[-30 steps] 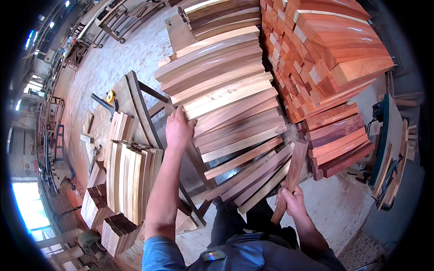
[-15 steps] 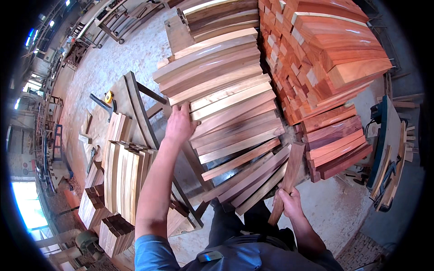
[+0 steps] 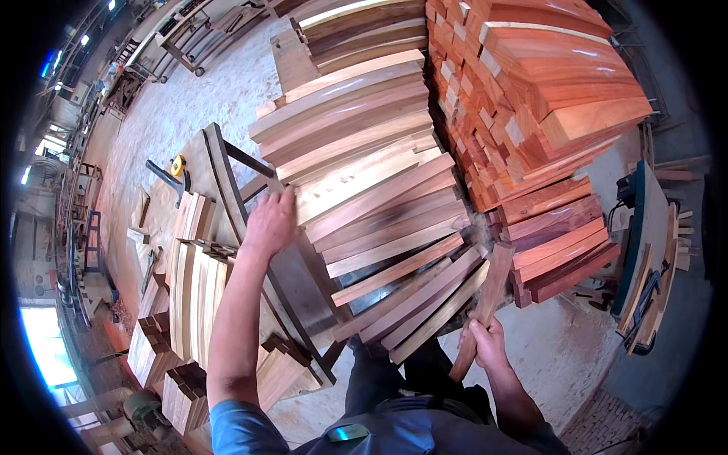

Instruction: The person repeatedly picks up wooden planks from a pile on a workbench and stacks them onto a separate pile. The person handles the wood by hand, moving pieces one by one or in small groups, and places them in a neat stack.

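At the left end of a pale wooden slat (image 3: 356, 176), my left hand (image 3: 273, 221) has its fingers bent against the wood; the fingertips are partly hidden. This slat lies broad face up among a row of wooden slats (image 3: 394, 214) on a dark-framed stand. My right hand (image 3: 485, 340) is closed around the lower part of a brown wooden slat (image 3: 497, 277), which points up and slightly right in front of my body. Just left of it, several loose slats (image 3: 425, 303) fan out at the near end of the row.
Tall reddish timber stacks (image 3: 576, 83) rise at the far right, with shorter reddish pieces (image 3: 561, 243) below. To the left, a wooden bench (image 3: 216, 159) carries a yellow tape measure (image 3: 178, 164). Upright bundles of pale slats (image 3: 199, 299) stand near my left arm.
My left hand has moved left, off the slats' tops to their ends. The pale slat under it has shifted left and now shows a broad face. My right hand still holds the brown slat.
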Action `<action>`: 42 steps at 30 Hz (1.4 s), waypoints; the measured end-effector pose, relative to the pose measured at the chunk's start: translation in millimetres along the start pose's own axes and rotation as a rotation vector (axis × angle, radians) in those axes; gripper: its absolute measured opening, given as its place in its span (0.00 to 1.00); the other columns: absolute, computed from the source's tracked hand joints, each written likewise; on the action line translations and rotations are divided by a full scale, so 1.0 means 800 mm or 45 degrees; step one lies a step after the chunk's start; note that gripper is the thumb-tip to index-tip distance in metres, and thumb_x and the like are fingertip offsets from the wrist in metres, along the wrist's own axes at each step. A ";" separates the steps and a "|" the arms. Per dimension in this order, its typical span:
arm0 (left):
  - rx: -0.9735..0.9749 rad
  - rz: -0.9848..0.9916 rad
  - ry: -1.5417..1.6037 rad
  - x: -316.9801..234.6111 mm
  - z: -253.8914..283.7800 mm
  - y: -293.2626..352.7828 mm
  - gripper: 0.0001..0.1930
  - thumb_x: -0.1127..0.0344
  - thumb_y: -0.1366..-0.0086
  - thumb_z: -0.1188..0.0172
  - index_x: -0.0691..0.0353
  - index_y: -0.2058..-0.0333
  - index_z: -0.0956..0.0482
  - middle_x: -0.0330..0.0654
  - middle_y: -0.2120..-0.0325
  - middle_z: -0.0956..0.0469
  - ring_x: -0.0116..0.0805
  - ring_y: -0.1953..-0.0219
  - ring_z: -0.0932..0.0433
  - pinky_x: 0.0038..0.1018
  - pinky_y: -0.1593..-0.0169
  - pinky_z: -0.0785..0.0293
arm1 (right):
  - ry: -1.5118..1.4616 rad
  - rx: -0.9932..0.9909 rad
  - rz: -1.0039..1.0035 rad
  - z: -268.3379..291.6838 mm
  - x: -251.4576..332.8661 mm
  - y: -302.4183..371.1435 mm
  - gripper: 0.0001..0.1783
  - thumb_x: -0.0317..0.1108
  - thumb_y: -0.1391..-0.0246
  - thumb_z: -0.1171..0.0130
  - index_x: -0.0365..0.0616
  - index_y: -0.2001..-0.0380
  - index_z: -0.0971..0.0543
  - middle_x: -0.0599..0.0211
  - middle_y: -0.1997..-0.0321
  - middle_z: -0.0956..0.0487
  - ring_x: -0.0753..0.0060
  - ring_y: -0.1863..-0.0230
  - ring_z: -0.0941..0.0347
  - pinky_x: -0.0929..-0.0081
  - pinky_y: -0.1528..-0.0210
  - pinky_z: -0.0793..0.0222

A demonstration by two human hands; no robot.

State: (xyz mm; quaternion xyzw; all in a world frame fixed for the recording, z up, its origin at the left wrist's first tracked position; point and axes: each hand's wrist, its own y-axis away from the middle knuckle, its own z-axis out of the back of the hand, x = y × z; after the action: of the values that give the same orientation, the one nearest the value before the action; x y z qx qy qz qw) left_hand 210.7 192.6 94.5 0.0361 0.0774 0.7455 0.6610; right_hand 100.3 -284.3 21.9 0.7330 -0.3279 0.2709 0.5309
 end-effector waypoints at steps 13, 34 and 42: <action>-0.231 -0.121 0.187 0.020 0.019 0.091 0.36 0.65 0.53 0.37 0.72 0.43 0.34 0.58 0.51 0.28 0.56 0.47 0.30 0.42 0.40 0.34 | 0.094 0.028 -0.020 -0.030 -0.010 0.007 0.13 0.34 0.36 0.46 0.42 0.52 0.31 0.65 0.74 0.27 0.70 0.77 0.28 0.68 0.77 0.25; -0.540 0.780 0.207 0.186 -0.005 0.471 0.33 0.67 0.50 0.38 0.71 0.43 0.30 0.57 0.50 0.30 0.57 0.45 0.34 0.44 0.39 0.37 | 0.343 0.297 -0.081 -0.129 -0.025 0.021 0.14 0.33 0.38 0.44 0.41 0.52 0.32 0.66 0.74 0.27 0.70 0.77 0.27 0.67 0.75 0.24; -0.554 0.650 0.046 0.141 -0.004 0.410 0.31 0.63 0.41 0.37 0.67 0.41 0.33 0.61 0.45 0.33 0.61 0.43 0.34 0.47 0.39 0.37 | 0.296 0.216 -0.119 -0.140 -0.004 0.022 0.11 0.30 0.42 0.40 0.39 0.58 0.26 0.67 0.73 0.24 0.74 0.75 0.25 0.73 0.72 0.25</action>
State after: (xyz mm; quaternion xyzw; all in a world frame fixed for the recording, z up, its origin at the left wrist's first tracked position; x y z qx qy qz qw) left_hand -124.8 267.0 139.4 -0.1007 -0.0834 0.8866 0.4436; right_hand 79.3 -180.3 62.7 0.7534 -0.2057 0.3556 0.5135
